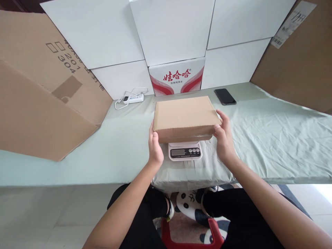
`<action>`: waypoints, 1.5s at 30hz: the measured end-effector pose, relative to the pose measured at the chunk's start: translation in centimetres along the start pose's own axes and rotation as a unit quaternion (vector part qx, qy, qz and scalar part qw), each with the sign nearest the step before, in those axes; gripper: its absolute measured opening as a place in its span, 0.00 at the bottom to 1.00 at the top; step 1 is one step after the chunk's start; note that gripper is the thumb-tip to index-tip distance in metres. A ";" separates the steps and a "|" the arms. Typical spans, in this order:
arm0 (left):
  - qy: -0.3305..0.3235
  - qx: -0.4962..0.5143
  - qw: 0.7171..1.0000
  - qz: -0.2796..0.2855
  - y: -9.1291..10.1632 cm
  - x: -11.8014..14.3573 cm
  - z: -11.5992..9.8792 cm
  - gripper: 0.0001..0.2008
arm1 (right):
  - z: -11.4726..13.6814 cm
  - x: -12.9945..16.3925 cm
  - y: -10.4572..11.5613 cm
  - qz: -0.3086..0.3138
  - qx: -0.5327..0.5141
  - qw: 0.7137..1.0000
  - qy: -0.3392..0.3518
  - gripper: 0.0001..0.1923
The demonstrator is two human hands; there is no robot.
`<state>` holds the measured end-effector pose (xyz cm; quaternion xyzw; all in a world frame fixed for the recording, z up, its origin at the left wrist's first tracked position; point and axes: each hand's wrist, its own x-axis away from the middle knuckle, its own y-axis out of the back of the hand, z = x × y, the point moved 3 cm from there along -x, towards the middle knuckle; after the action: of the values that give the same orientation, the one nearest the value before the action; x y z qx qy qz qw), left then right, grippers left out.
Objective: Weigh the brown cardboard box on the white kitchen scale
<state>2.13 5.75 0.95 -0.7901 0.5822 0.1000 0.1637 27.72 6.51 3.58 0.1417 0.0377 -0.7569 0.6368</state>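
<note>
A closed brown cardboard box sits over a small white digital kitchen scale. My left hand grips the box's left side, its thumb at the near corner. On the opposite side, my right hand holds the right end, thumb in front and fingers behind. The box covers the scale's platform, so I cannot tell whether its full weight rests there. Only the scale's front panel, with a display and round buttons, shows below the box. The display's reading is not legible.
A black phone lies at the back right of the cloth-covered table. A white power strip with a cord is at the back left. Large cardboard panels flank the table, and white boxes line the back.
</note>
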 end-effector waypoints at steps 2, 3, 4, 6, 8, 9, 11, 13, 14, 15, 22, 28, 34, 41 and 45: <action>-0.008 -0.007 1.000 0.001 0.0 0.0 0.1 0.34 | -0.1 0.0 0.0 0.002 -0.006 1.000 0.003 0.34; -0.011 -0.012 1.000 0.002 0.0 0.0 0.1 0.34 | -0.2 -0.1 0.0 0.003 -0.008 1.000 0.005 0.34; -0.013 -0.016 1.000 0.002 0.0 -0.1 0.1 0.34 | -0.2 -0.1 0.0 0.003 -0.009 1.000 0.007 0.33; -0.012 -0.018 1.000 0.002 -0.1 0.0 0.1 0.34 | -0.3 -0.1 0.0 0.003 -0.008 1.000 0.009 0.33; -0.008 -0.015 1.000 0.001 -0.1 0.0 0.1 0.33 | -0.2 -0.1 0.0 0.002 -0.008 1.000 0.009 0.33; -0.006 -0.013 1.000 0.001 -0.1 0.0 0.2 0.34 | -0.2 -0.1 0.0 0.003 -0.008 1.000 0.009 0.33; 0.000 -0.010 1.000 0.000 -0.1 0.0 0.2 0.34 | 0.0 -0.1 -0.1 0.002 -0.003 1.000 0.009 0.33; 0.004 -0.009 1.000 -0.001 -0.1 0.0 0.3 0.34 | 0.1 0.0 -0.2 -0.003 0.005 1.000 0.009 0.33; 0.004 -0.009 1.000 -0.002 -0.1 0.0 0.3 0.34 | 0.2 0.0 -0.2 -0.006 0.010 1.000 0.010 0.33; 0.004 -0.009 1.000 -0.002 -0.1 0.0 0.3 0.34 | 0.2 0.0 -0.3 -0.010 0.014 1.000 0.011 0.34; 0.009 -0.018 1.000 0.005 -0.2 0.0 -0.2 0.33 | -0.2 0.0 -0.2 -0.015 0.046 0.998 0.030 0.37; 0.009 -0.021 1.000 0.002 -0.4 0.0 -0.2 0.34 | -1.0 -0.1 -0.3 -0.010 0.013 1.000 0.000 0.37; -0.004 -0.026 1.000 -0.004 -0.4 0.0 -0.2 0.34 | -0.9 -0.1 -1.0 0.005 -0.012 1.000 -0.014 0.38; 0.000 -0.010 1.000 -0.014 -1.2 -1.8 -0.5 0.34 | -0.6 -1.6 -1.6 -0.003 -0.026 1.000 0.011 0.40; -0.035 -0.014 0.999 -0.006 -1.3 -4.8 -0.4 0.34 | -2.0 -4.3 -2.7 0.010 -0.063 0.997 0.050 0.45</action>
<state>1.92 10.19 3.17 -0.7920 0.5696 0.1344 0.1739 26.09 11.58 2.43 0.1399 0.1158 -0.7389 0.6489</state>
